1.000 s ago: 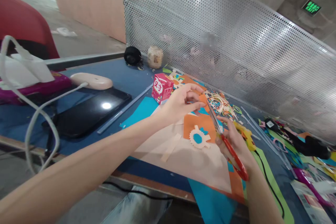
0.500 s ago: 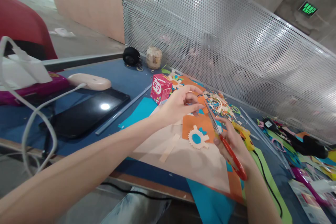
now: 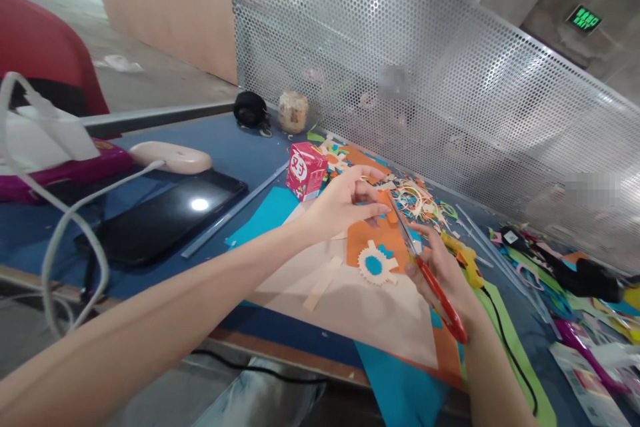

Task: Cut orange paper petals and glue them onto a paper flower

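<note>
My left hand (image 3: 343,203) pinches a small orange paper piece (image 3: 387,203) above the desk. My right hand (image 3: 443,277) grips red-handled scissors (image 3: 430,277), whose blades point up to the edge of that orange piece. Under both hands lie an orange sheet (image 3: 367,237) with a beige and blue cut-out shape (image 3: 376,263), a large beige sheet (image 3: 350,300) and blue paper (image 3: 400,387).
A pink carton (image 3: 305,170), a black tablet (image 3: 165,213), a white cable (image 3: 65,227), a pile of paper scraps (image 3: 420,200), a yellow glue gun (image 3: 465,257) and craft clutter (image 3: 575,273) lie on the blue desk. A perforated metal screen (image 3: 425,73) stands behind.
The view has shifted slightly. My left hand has turned the orange piece a little, and the scissors stay at its edge.
</note>
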Action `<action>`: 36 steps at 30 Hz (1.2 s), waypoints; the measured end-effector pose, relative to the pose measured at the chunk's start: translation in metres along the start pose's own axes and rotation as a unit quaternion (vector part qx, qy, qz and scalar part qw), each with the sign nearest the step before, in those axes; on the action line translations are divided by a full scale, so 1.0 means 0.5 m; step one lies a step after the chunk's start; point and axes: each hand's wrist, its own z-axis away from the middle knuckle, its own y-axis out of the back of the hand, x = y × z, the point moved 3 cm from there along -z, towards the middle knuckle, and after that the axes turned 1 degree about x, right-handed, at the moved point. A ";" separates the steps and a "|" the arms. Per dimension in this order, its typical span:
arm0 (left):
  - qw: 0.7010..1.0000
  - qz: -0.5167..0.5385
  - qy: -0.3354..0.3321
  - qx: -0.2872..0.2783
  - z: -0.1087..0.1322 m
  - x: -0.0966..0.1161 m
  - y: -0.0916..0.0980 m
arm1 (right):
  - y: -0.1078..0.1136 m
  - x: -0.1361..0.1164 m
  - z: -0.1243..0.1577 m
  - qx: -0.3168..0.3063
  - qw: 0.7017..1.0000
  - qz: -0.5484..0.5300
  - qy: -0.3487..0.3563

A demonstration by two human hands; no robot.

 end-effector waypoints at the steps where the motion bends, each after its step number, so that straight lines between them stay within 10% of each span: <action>1: 1.000 0.006 0.005 -0.004 0.000 -0.001 -0.002 | 0.000 0.002 -0.001 -0.004 1.000 -0.005 -0.001; 23: 0.998 0.013 0.044 -0.031 0.008 -0.013 -0.014 | -0.002 0.018 -0.009 -0.035 0.999 -0.007 -0.022; 31: 0.997 -0.061 0.032 0.035 -0.011 -0.040 0.013 | -0.015 0.053 -0.039 0.056 0.983 -0.158 -0.077; 36: 0.990 -0.096 0.097 -0.026 0.005 -0.082 -0.022 | -0.047 0.075 -0.060 0.123 0.953 -0.273 -0.056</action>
